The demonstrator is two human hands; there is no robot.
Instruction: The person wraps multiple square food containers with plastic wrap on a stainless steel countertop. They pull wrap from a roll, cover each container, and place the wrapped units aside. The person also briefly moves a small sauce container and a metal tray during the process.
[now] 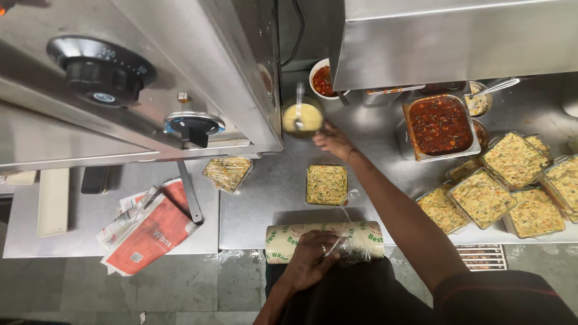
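Head view: left hand (310,260) pressing flat on cling-film roll (325,239) at bench (265,204) edge; right hand (333,139) reaching, fingers touching yellow sauce bowl (303,118); grip unclear. Filled tray (326,184) lying between both.

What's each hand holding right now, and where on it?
Left hand presses on top of the cling film roll, near its middle. Right hand reaches the yellow sauce cup, fingers at its side; a firm hold cannot be told.
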